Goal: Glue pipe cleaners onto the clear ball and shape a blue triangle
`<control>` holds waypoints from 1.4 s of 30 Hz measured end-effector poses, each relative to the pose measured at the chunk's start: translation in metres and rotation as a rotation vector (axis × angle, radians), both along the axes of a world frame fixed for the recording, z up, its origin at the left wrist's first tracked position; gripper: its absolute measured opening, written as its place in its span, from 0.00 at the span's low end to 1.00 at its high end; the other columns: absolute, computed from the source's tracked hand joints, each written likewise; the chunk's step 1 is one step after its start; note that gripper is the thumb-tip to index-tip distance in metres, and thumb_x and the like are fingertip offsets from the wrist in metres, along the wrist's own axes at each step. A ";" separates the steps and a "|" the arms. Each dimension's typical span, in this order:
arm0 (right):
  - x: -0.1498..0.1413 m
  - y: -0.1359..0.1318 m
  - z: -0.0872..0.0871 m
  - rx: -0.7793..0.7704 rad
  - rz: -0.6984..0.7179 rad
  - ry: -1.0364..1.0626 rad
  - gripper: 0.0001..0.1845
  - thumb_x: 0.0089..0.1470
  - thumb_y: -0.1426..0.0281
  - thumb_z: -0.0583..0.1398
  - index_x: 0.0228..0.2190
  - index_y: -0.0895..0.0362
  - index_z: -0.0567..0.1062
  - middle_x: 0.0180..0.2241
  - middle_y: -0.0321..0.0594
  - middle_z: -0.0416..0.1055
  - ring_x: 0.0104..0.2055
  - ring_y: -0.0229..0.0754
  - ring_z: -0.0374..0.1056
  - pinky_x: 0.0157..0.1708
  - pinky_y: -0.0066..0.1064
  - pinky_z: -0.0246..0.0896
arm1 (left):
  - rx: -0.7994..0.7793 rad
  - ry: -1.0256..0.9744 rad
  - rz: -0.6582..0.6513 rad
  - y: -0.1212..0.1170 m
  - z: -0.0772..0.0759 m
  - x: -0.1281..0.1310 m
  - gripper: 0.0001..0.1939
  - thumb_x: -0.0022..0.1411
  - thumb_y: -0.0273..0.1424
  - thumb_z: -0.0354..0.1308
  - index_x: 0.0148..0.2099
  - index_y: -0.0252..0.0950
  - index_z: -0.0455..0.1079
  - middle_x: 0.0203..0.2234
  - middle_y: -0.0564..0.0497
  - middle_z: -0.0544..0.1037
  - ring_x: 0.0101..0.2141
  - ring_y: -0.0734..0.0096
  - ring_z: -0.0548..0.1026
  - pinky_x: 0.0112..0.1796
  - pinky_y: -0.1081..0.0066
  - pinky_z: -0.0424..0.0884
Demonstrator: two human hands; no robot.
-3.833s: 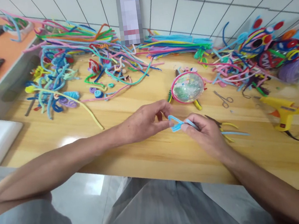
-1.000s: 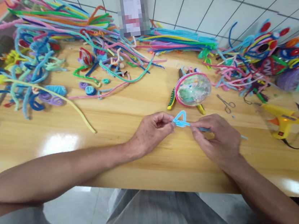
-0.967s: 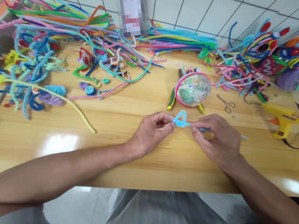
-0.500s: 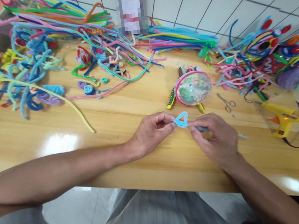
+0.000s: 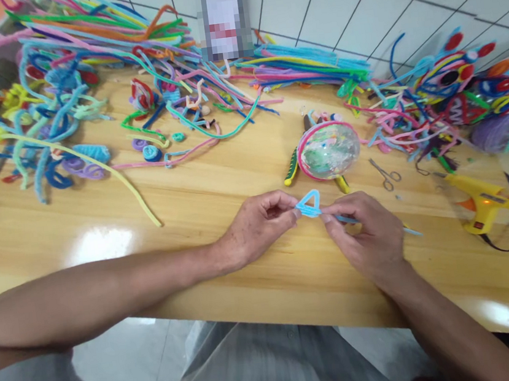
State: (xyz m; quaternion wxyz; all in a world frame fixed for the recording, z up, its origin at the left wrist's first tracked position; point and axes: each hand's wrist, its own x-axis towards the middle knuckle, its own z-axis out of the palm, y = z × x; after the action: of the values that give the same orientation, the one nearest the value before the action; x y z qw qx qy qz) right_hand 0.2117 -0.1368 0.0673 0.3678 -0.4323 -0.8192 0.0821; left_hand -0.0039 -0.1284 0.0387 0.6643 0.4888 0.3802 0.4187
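Between my hands is a light blue pipe cleaner [image 5: 315, 198], bent into a small triangle with a doubled lower side. My left hand [image 5: 263, 225] pinches its left corner between thumb and fingers. At the right corner, my right hand [image 5: 369, 235] closes on the same pipe cleaner, whose straight tail passes under the palm and shows again beyond it. Just past the hands lies a clear plastic dome [image 5: 335, 148] with a pink rim, resting over pliers [image 5: 290, 167] with green and yellow handles.
Small scissors [image 5: 386, 174] and a yellow glue gun [image 5: 482, 199] lie to the right. Bundles of coloured pipe cleaners [image 5: 308, 66] line the tiled wall. Twisted pieces [image 5: 56, 128] pile up at the left, beside a long yellow stem [image 5: 107, 168]. Decorated figures [image 5: 449, 77] stand at the far right.
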 end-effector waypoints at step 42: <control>0.000 0.000 0.002 -0.027 -0.006 0.020 0.10 0.57 0.81 0.65 0.35 0.53 0.77 0.30 0.34 0.75 0.29 0.36 0.72 0.28 0.28 0.66 | -0.016 0.007 0.001 0.000 -0.001 0.000 0.09 0.62 0.35 0.67 0.39 0.33 0.78 0.30 0.52 0.80 0.33 0.74 0.75 0.40 0.72 0.72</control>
State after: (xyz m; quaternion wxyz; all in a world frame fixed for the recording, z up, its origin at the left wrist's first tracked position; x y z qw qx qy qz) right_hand 0.2114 -0.1373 0.0697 0.3705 -0.4388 -0.8129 0.0965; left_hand -0.0036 -0.1280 0.0376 0.6666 0.4847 0.3859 0.4144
